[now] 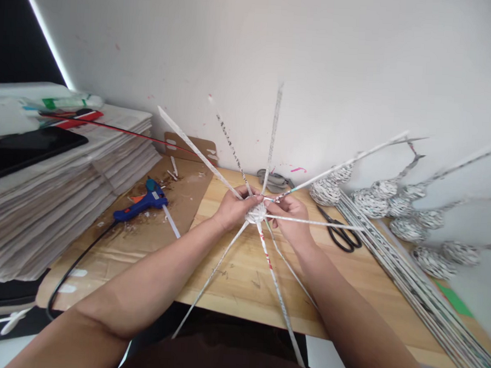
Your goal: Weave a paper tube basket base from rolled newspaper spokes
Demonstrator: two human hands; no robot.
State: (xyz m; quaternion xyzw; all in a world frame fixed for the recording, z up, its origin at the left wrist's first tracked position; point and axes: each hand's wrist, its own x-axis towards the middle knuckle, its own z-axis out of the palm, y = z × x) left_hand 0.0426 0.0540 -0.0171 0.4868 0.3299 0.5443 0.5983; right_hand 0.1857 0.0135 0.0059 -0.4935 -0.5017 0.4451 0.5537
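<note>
Between my two hands is a small round woven paper base (255,213), with several rolled newspaper tubes spreading from it like spokes. My left hand (234,207) grips the base's left edge, its thumb lying across the top. On the other side my right hand (289,211) pinches a paper tube (332,169) where it meets the base. That tube slants up to the right. Another spoke (317,223) crosses over my right hand, and two more (279,284) point down toward my body. My fingers hide part of the weave.
Black-handled scissors (344,236) lie right of my hands, beside a long bundle of paper tubes (413,286). Woven gourd-shaped pieces (370,203) stand along the wall. At left are a blue glue gun (143,203) on cardboard and a tall newspaper stack (119,161) bearing a black phone (37,151).
</note>
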